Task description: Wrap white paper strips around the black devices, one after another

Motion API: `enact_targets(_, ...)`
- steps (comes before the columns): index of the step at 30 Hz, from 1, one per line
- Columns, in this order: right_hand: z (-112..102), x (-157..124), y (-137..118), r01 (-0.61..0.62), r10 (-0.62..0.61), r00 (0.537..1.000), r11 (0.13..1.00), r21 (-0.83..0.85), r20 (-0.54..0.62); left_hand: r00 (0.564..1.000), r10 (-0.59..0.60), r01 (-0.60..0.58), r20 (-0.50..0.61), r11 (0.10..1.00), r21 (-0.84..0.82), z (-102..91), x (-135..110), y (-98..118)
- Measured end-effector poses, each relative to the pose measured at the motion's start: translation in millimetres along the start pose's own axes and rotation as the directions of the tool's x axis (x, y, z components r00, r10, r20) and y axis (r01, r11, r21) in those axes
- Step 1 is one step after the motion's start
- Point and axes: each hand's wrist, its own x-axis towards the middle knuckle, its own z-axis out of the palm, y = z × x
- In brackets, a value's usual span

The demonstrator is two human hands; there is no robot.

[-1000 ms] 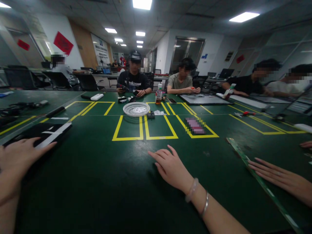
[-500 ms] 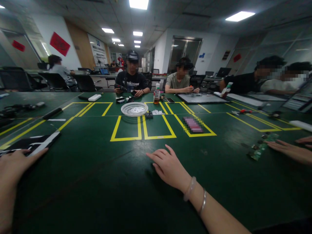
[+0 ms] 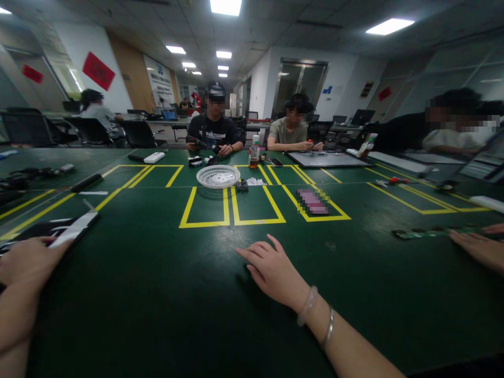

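- your left hand (image 3: 31, 262) is lying over the near side of a black panel (image 3: 25, 231), thumb stretching out beside its white strip (image 3: 76, 228); the panel's underside is hiding, so i can't tell whether you're gripping it or only resting on it.
- your right hand (image 3: 275, 265) is holding nothing: fingers loosely spread over the green table (image 3: 189, 299), well apart from the panel. contact with the table: can't tell.
- for steadiness, i'd be spreading light pressure through the left fingers and not letting the thumb drag on the strip. the right hand is sitting too far off to be helping; bringing it to the panel's far corner would be giving better control, i judge.
- the panel is sitting just beyond the left fingers. the strip's long axis is running away from the thumb and slanting rightward; that corner is pointing ahead and to the right of the hand.
- the panel's other end is running out of view, so its full long axis is staying unclear.
- a white basket (image 3: 212, 185) is standing ahead of your right hand, slightly left.
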Motion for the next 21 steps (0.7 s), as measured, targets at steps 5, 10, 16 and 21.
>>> enact_targets(5,0.2,0.1,0.1,-0.001,0.001,1.0,1.0,0.005,-0.004,0.918,-0.32,0.3,-0.237,0.947,-0.116,-8.4,4.1,13.3)
enact_targets(10,-1.0,-0.9,-0.6,0.017,-0.017,1.0,1.0,0.015,-0.002,0.981,-0.007,-0.026,-0.194,0.986,-0.166,-24.8,15.3,69.5)
enact_targets(16,2.6,-2.8,0.2,0.048,-0.049,0.998,0.998,-0.028,-0.031,0.891,0.419,-0.312,0.176,0.845,-0.434,-23.0,-8.0,176.1)
enact_targets(21,5.7,-2.4,1.2,0.072,-0.075,0.995,0.996,-0.046,-0.059,0.681,0.555,-0.144,0.478,0.741,-0.656,-24.8,-44.3,246.5)
